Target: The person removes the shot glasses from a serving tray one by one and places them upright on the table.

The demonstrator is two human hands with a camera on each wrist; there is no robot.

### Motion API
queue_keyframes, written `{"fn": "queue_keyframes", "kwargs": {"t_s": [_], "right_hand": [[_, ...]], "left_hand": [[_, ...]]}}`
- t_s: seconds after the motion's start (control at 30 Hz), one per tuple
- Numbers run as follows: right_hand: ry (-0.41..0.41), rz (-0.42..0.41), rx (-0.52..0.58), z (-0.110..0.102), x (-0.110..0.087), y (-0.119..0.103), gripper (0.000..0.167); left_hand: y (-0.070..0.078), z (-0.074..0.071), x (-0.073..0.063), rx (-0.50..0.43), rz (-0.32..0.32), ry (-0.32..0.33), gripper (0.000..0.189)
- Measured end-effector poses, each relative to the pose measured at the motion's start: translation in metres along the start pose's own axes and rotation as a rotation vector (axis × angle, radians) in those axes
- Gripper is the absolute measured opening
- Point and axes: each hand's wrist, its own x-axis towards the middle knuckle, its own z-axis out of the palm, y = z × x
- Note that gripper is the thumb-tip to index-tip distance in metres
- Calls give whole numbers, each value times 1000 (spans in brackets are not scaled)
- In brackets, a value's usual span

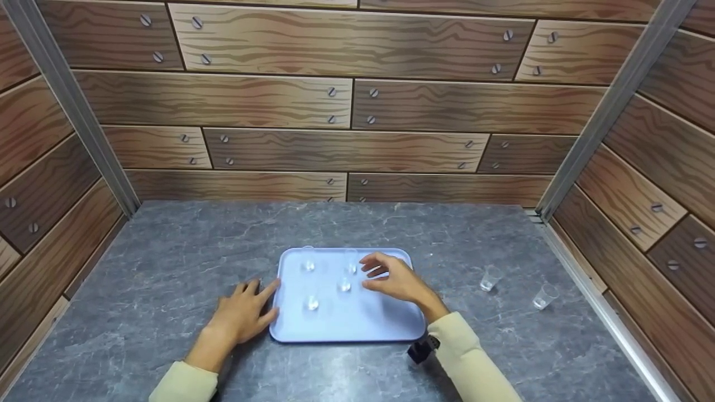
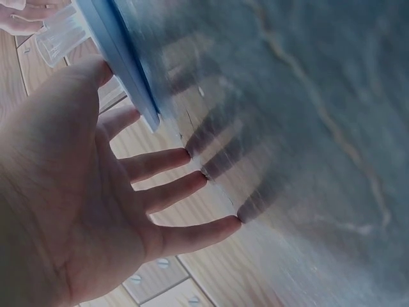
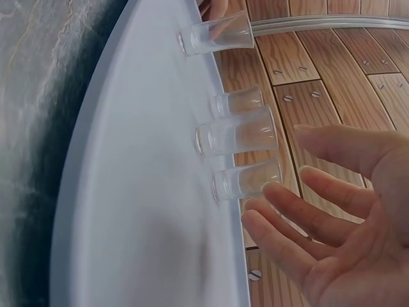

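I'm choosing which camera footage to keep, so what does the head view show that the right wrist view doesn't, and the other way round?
Only the head view: two clear cups standing on the tabletop right of the tray, plus both pale sleeves.

Only the right wrist view: the palm side of the right hand and the tray cups in clear side profile.

Both share: the tray, four cups on it, the right hand near them, and the left hand, though the wrist view catches only its fingers.
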Motion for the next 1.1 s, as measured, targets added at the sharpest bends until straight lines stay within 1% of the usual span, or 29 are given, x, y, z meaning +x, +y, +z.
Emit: {"fn": "queue_keyframes", "kwargs": {"t_s": [0.27, 0.4, 0.6, 0.77, 0.9, 1.03, 1.1], "right_hand": [[-14, 14, -5, 8, 7, 0, 43], [-11, 10, -13, 13, 10, -3, 43], [-24, -20, -45, 21, 14, -4, 46], [-16, -30, -82, 26, 17, -5, 42], [-5, -12, -104, 29, 19, -7, 44], [-17, 7, -132, 31, 20, -8, 51], [-25, 6, -131, 33, 21, -9, 51]], "left_hand": [[0, 1, 0, 59, -10, -7, 60], [0, 1, 0, 58, -14, -9, 60], [0, 1, 0, 59, -15, -9, 60], [2, 1, -1, 44, -16, -8, 60], [1, 1, -1, 32, -16, -11, 60], [1, 2, -1, 29, -18, -11, 60], [1, 2, -1, 39, -12, -4, 60]]}}
